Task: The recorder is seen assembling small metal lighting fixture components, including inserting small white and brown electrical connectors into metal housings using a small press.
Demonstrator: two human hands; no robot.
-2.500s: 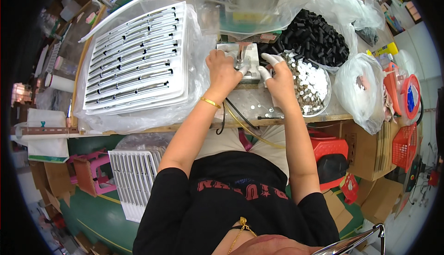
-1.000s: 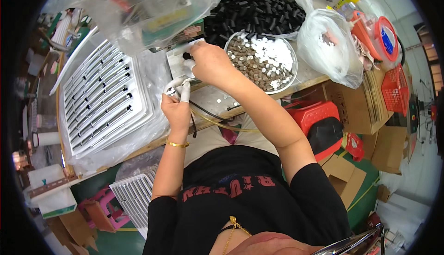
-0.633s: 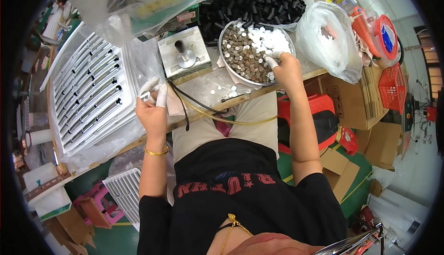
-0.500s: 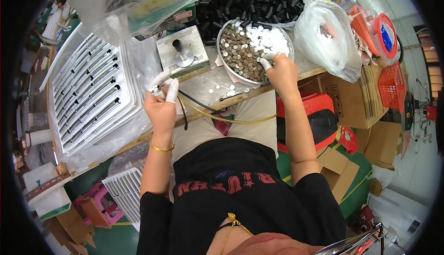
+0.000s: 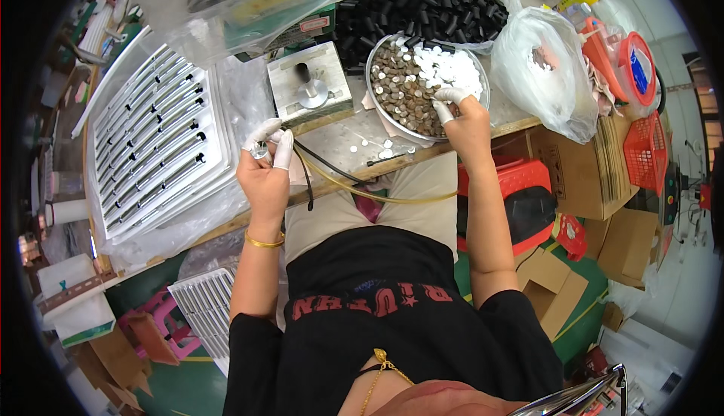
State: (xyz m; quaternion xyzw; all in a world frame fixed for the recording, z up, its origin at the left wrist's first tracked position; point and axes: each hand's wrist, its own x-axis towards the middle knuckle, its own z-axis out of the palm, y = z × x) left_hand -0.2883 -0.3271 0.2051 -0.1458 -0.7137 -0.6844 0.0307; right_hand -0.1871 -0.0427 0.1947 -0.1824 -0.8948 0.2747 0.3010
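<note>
My left hand (image 5: 264, 171), its fingertips in white covers, is closed around a small shiny metal part (image 5: 260, 150) in front of the table edge. Fingers hide much of that part. My right hand (image 5: 469, 125) reaches over the right side of a round metal bowl (image 5: 486, 88). Its white-covered thumb and finger are apart above the small brownish discs (image 5: 400, 84) there; no piece shows between them. White discs (image 5: 452, 69) fill the bowl's far right part. Left of the bowl, a metal block fixture (image 5: 328, 65) carries a round base with a dark-topped post (image 5: 308, 88).
Many short black tubes (image 5: 422, 1) are heaped behind the bowl. At left lies a stack of white trays (image 5: 207, 114) with chrome bars. A plastic bag (image 5: 543, 92) stands right of the bowl. Loose white discs (image 5: 386, 148) and a yellowish hose (image 5: 392, 198) lie near the front edge.
The whole view has shifted slightly, with table things now a little farther right. My right thumb and finger have spread apart over the discs. My left hand keeps hold of the metal part.
</note>
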